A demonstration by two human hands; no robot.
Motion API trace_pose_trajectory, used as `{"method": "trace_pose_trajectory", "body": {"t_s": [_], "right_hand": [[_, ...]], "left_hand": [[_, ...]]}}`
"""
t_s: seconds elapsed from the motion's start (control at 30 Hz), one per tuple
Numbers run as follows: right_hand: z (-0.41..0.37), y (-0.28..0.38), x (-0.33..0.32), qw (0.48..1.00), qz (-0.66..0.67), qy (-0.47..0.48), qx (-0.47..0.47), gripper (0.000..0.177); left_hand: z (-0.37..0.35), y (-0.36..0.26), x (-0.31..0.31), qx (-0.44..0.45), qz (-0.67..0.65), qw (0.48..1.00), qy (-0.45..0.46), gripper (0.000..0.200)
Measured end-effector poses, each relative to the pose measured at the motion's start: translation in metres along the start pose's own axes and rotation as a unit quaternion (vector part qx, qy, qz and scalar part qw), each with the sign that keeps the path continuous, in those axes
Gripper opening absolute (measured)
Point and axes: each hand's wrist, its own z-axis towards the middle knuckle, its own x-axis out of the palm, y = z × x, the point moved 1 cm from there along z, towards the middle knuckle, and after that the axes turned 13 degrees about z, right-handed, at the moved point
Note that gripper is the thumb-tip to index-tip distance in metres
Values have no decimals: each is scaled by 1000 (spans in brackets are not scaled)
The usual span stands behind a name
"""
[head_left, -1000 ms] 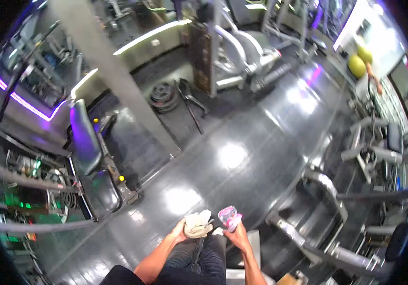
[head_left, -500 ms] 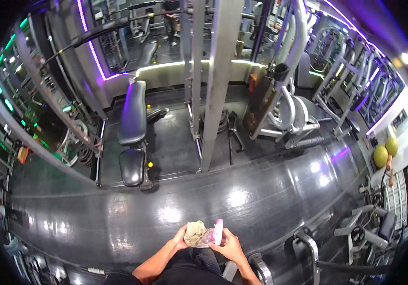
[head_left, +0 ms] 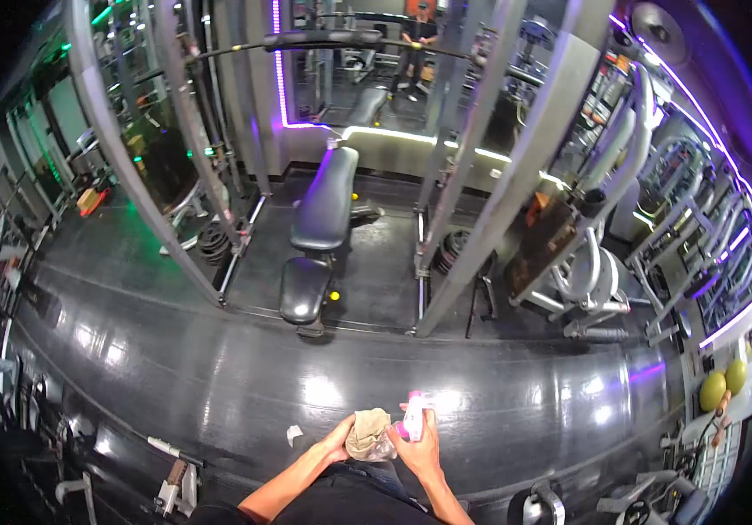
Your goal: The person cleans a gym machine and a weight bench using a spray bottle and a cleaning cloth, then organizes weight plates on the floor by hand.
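My left hand [head_left: 337,439] is closed around a crumpled beige cloth [head_left: 369,432] in front of my body, low in the view. Just to its right, my right hand [head_left: 420,453] grips a spray bottle with a pink-and-white trigger head [head_left: 415,416]. The bottle's clear body looks tilted toward the cloth, partly hidden by the cloth and my fingers. Cloth and bottle are held close together above the dark floor.
Ahead stands a black padded bench [head_left: 327,203] inside a rack with grey uprights [head_left: 516,166] and a barbell [head_left: 323,40]. Weight machines [head_left: 599,271] line the right side. A small white scrap [head_left: 295,433] lies on the shiny floor [head_left: 245,385]. A mirror reflects a person.
My view has turned left, so the bench and rack now sit further right in it. The spray bottle's head has risen slightly relative to the cloth. Both hands keep their hold.
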Motion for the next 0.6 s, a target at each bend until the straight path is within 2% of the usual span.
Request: {"method": "trace_pose_trajectory", "body": {"t_s": [0.1, 0.17, 0.2, 0.23, 0.3, 0.4, 0.43, 0.53, 0.6], "right_hand": [[11, 0, 38, 996, 49, 36, -67, 45], [21, -1, 71, 958, 254, 98, -87, 46], [26, 2, 86, 954, 240, 132, -121, 45], [27, 5, 102, 952, 240, 146, -122, 45], [31, 36, 132, 916, 349, 170, -99, 42], [41, 69, 185, 902, 357, 195, -146, 41], [44, 83, 203, 899, 353, 198, -166, 41], [49, 120, 259, 883, 370, 221, -187, 43], [52, 139, 291, 877, 359, 244, -207, 50]], "left_hand": [[-29, -16, -14, 20, -12, 1000, -11, 47], [-48, -28, -34, 42, -28, 998, -33, 47], [-56, -33, -51, 66, -19, 997, -19, 48], [-66, -37, -67, 91, -9, 996, -7, 48], [-98, -50, -92, 121, -34, 992, -3, 47], [-141, -71, -133, 208, -88, 974, 34, 46], [-156, -80, -143, 222, -98, 970, 26, 46], [-203, -98, -173, 337, -74, 938, -38, 47], [-233, -103, -195, 354, -100, 927, -68, 49]]}}
